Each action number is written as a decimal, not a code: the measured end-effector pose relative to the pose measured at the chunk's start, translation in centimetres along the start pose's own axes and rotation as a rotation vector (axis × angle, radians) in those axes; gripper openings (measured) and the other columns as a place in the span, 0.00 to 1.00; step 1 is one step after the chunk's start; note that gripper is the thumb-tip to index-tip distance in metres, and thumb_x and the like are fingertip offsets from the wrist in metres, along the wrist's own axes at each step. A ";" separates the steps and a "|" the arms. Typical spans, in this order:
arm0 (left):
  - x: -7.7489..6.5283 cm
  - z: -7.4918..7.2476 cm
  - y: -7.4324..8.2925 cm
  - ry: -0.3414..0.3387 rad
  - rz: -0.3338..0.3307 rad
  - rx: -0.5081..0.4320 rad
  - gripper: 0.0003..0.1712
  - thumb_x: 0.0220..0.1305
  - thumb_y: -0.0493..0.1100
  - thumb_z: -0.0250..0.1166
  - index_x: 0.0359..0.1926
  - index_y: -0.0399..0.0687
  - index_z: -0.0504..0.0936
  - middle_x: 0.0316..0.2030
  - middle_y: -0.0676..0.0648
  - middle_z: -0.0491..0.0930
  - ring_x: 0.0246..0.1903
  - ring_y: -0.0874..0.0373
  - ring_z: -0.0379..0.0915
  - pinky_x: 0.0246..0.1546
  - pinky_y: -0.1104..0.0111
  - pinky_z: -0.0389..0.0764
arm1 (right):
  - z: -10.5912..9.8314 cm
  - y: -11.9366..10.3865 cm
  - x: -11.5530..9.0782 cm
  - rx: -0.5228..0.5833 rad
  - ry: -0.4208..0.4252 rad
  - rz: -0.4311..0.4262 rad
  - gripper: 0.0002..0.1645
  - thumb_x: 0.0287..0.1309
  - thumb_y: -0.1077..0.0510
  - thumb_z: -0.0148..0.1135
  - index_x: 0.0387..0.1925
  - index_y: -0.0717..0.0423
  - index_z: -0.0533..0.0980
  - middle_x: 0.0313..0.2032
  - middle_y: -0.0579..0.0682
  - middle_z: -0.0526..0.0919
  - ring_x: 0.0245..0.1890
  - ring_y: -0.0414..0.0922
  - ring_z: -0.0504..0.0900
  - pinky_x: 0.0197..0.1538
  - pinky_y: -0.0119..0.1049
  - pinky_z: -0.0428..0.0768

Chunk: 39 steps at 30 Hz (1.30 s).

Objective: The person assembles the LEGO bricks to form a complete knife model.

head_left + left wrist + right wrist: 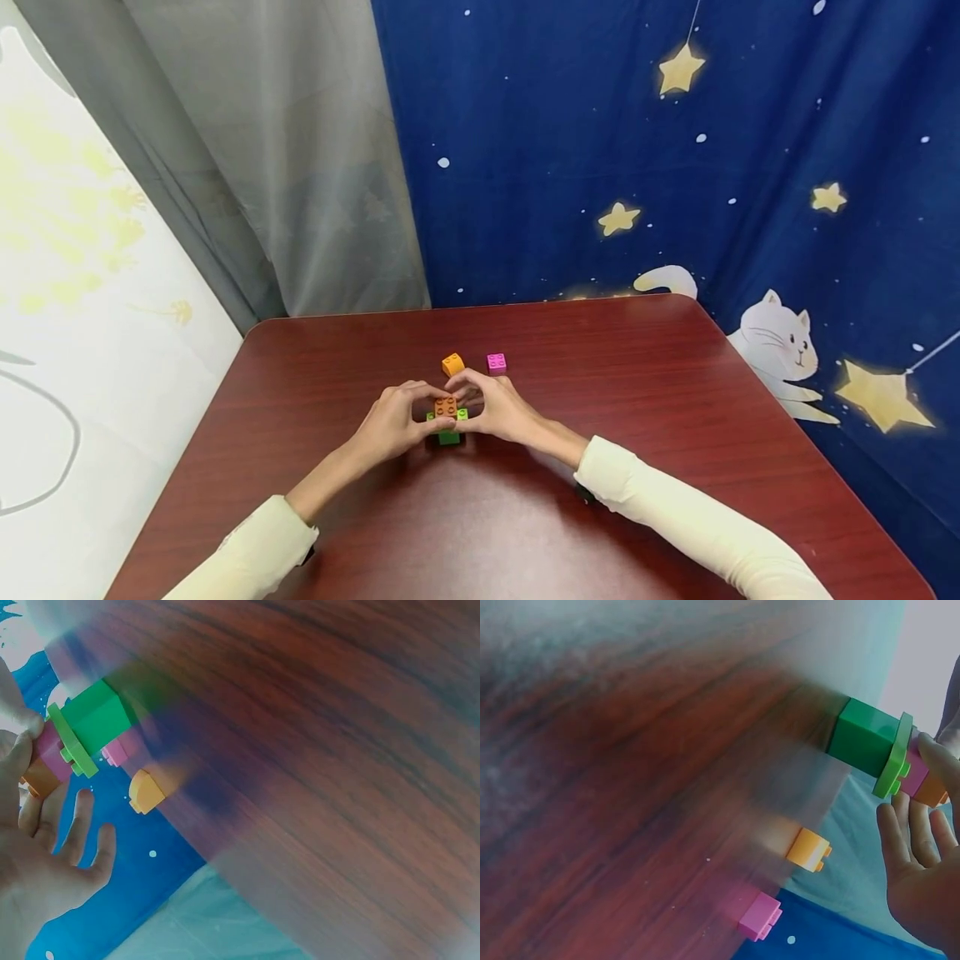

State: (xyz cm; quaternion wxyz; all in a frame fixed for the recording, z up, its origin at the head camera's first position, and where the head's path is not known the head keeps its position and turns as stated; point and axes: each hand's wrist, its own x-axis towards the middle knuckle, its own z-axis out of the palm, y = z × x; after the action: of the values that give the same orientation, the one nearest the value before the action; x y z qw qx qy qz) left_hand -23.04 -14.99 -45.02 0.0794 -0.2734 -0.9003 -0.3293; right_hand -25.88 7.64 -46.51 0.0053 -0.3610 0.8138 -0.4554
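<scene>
A stack of toy bricks stands on the table between the two hands. At its base is a green brick [864, 736], with a light green plate [896, 759] above it, then a pink brick [51, 748] and an orange brick [446, 406] on top. From the left, my left hand [392, 423] holds the upper bricks between thumb and index finger. My right hand [504, 410] grips the same upper part from the right, its thumb close to the left thumb. The other fingers of both hands spread behind the stack, as the wrist views show.
Beyond the hands, a yellow-orange curved brick [452, 364] and a separate pink brick [497, 362] lie on the dark red wooden table [600, 358]. A blue curtain with stars [540, 167] and a grey curtain [300, 167] hang behind the table's far edge.
</scene>
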 end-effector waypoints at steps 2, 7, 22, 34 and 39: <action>0.0 0.0 0.0 0.001 -0.002 0.006 0.22 0.56 0.52 0.81 0.48 0.49 0.89 0.41 0.53 0.87 0.44 0.50 0.85 0.46 0.53 0.85 | -0.1 0.0 -0.1 0.013 -0.008 -0.008 0.31 0.50 0.61 0.83 0.55 0.53 0.77 0.45 0.49 0.89 0.45 0.38 0.88 0.50 0.34 0.85; 0.1 0.0 -0.1 -0.001 -0.011 0.003 0.22 0.54 0.51 0.82 0.47 0.49 0.89 0.42 0.52 0.87 0.45 0.51 0.85 0.47 0.52 0.85 | -0.4 0.1 -0.2 0.039 -0.022 0.009 0.31 0.50 0.62 0.83 0.55 0.53 0.79 0.46 0.47 0.89 0.46 0.39 0.88 0.51 0.38 0.85; 0.5 0.4 0.0 -0.023 -0.023 0.006 0.21 0.53 0.51 0.83 0.47 0.53 0.90 0.40 0.56 0.87 0.41 0.54 0.84 0.43 0.57 0.85 | -2.5 1.7 -0.4 -0.009 -0.016 0.010 0.28 0.51 0.62 0.82 0.54 0.55 0.82 0.46 0.53 0.89 0.43 0.45 0.89 0.49 0.33 0.85; 0.4 -0.2 -0.2 -0.068 -0.047 0.025 0.21 0.53 0.54 0.83 0.47 0.56 0.90 0.40 0.57 0.86 0.42 0.57 0.84 0.46 0.56 0.84 | -5.5 5.1 0.2 0.010 0.105 0.116 0.27 0.51 0.66 0.81 0.54 0.59 0.82 0.48 0.60 0.88 0.46 0.59 0.88 0.50 0.43 0.86; 0.5 -0.4 -0.2 -0.076 -0.040 0.058 0.21 0.53 0.54 0.83 0.47 0.57 0.90 0.40 0.59 0.86 0.44 0.55 0.83 0.46 0.59 0.83 | -6.4 6.5 0.6 -0.035 0.134 0.161 0.29 0.50 0.66 0.81 0.56 0.64 0.82 0.49 0.61 0.88 0.45 0.56 0.89 0.49 0.44 0.86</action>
State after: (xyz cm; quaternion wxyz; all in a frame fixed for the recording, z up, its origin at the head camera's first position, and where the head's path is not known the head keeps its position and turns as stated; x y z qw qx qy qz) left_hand -23.56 -15.14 -44.62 0.0464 -0.2653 -0.9171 -0.2939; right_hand -32.23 14.15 -47.41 -0.0189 -0.2631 0.8465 -0.4625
